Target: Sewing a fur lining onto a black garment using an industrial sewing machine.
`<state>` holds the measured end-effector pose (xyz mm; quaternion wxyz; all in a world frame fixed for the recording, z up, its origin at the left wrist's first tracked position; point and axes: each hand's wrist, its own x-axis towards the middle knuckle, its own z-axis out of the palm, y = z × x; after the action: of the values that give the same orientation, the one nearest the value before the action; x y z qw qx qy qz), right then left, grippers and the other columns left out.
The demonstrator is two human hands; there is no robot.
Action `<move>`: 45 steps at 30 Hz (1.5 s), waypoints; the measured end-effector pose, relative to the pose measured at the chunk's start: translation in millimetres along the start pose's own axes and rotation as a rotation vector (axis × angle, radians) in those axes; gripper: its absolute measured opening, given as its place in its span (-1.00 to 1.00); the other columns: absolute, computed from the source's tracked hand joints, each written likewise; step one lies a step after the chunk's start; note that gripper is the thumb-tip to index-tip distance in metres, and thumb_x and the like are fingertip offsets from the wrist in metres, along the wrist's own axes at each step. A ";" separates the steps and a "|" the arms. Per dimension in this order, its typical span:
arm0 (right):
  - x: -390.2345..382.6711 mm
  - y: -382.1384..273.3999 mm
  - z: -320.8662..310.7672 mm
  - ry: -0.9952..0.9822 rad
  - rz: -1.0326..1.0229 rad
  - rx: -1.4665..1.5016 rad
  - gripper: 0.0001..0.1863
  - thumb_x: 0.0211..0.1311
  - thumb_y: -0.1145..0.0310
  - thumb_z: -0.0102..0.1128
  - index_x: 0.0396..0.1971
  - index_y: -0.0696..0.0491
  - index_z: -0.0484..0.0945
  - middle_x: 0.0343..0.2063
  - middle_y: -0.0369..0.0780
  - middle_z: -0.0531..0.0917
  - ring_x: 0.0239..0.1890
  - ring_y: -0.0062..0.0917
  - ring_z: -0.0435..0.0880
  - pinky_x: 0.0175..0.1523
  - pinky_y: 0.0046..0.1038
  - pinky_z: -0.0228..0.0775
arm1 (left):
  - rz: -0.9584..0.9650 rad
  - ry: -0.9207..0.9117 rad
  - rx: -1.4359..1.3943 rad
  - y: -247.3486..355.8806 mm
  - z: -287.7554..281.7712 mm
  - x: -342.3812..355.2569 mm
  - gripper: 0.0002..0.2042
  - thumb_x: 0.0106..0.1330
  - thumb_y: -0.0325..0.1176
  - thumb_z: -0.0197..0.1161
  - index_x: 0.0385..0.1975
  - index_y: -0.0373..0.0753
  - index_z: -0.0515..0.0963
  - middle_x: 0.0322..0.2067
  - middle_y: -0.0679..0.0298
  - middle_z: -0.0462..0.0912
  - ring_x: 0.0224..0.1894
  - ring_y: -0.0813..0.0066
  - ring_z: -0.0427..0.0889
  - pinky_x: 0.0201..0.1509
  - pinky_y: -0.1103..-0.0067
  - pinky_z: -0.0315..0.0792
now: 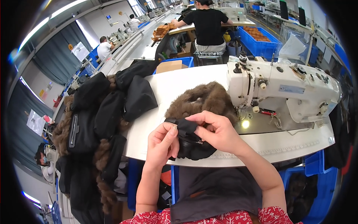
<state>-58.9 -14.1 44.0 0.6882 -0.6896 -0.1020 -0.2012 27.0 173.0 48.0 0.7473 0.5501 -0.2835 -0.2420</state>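
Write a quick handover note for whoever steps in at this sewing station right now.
Left hand: pinching the near edge of the black fabric piece.
Right hand: gripping the same piece from above, folding its top edge.
The piece is joined to a brown fur trim lying on the white table, left of the sewing machine.
Done: a pile of black, fur-trimmed pieces sits at the left.
Left: this piece is not yet under the needle.

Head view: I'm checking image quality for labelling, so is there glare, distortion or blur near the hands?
Head view: fisheye bends the white worktable's edge; the white sewing machine's lamp makes a small glare spot; left hand, right hand and the black fabric piece look sharp and evenly lit.
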 end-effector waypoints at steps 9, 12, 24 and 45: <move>-7.7 22.5 2.5 -0.119 0.039 0.165 -0.71 0.34 0.51 0.11 0.04 0.16 0.53 -0.27 -0.34 0.56 -0.31 -0.81 0.51 -0.28 -0.72 0.37 | 0.639 0.343 0.598 -24.0 11.4 -17.5 -0.77 0.11 -0.60 0.40 -0.26 -0.27 0.54 -0.20 0.25 0.48 -0.45 0.71 0.48 -0.55 0.78 0.31; -7.5 19.2 5.3 -0.102 0.022 0.154 -0.72 0.34 0.49 0.13 0.02 0.16 0.55 -0.30 -0.36 0.55 -0.31 -0.82 0.51 -0.29 -0.74 0.36 | 0.802 0.299 1.037 -21.1 13.5 -20.5 -0.70 0.04 -0.59 0.44 -0.23 -0.25 0.54 -0.19 0.23 0.49 -0.41 0.68 0.49 -0.54 0.81 0.32; -5.3 18.3 15.2 -0.013 -0.012 0.173 -0.77 0.30 0.55 0.15 -0.06 0.14 0.59 -0.31 -0.38 0.54 -0.35 -0.81 0.50 -0.25 -0.72 0.37 | 0.525 0.312 0.748 -29.4 14.5 -12.1 -0.79 0.15 -0.66 0.30 -0.25 -0.32 0.48 -0.19 0.27 0.48 -0.42 0.71 0.50 -0.41 0.79 0.38; -2.2 20.0 10.9 -0.014 -0.104 -0.080 -0.68 0.27 0.54 0.17 0.03 0.10 0.51 -0.38 -0.35 0.57 -0.40 -0.82 0.51 -0.41 -0.72 0.35 | 0.694 0.295 0.770 -27.5 3.1 -14.0 -0.79 0.09 -0.63 0.38 -0.28 -0.34 0.56 -0.24 0.18 0.56 -0.49 0.67 0.50 -0.54 0.78 0.35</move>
<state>-51.0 -3.6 25.3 0.6479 -0.7118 -0.1344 -0.2356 13.4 172.6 20.1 0.5596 0.6863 -0.4088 0.2207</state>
